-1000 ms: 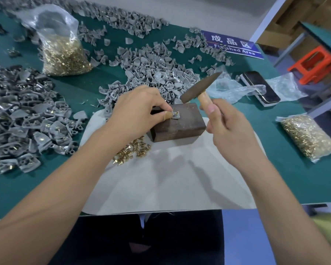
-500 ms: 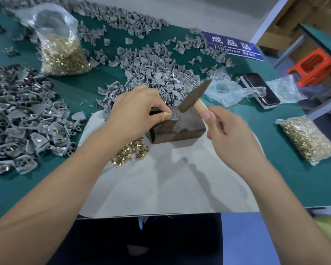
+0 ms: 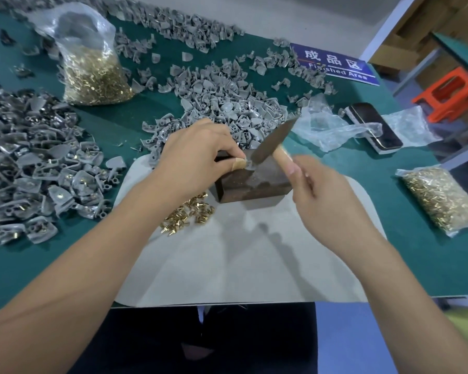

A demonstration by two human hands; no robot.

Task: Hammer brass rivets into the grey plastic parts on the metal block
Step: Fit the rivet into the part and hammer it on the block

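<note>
A dark metal block (image 3: 257, 182) stands on a pale sheet (image 3: 241, 260) in the middle of the table. My left hand (image 3: 197, 155) pinches a small grey plastic part (image 3: 250, 164) on the block's top, with a bandaged fingertip beside it. My right hand (image 3: 322, 201) grips the wooden handle of a hammer (image 3: 270, 143). The dark hammer head is down at the part. Loose brass rivets (image 3: 187, 214) lie on the sheet just left of the block, under my left wrist.
Heaps of grey parts lie at the left (image 3: 30, 163) and behind the block (image 3: 222, 95). Bags of rivets sit at back left (image 3: 92, 71) and far right (image 3: 441, 198). A phone (image 3: 373, 125), crumpled plastic (image 3: 333, 128), a blue sign (image 3: 335, 63) and an orange stool (image 3: 449, 93) are to the right.
The hammer has swung down from a raised position onto the part on the block. My right hand dropped with it. My left hand kept its hold on the part.
</note>
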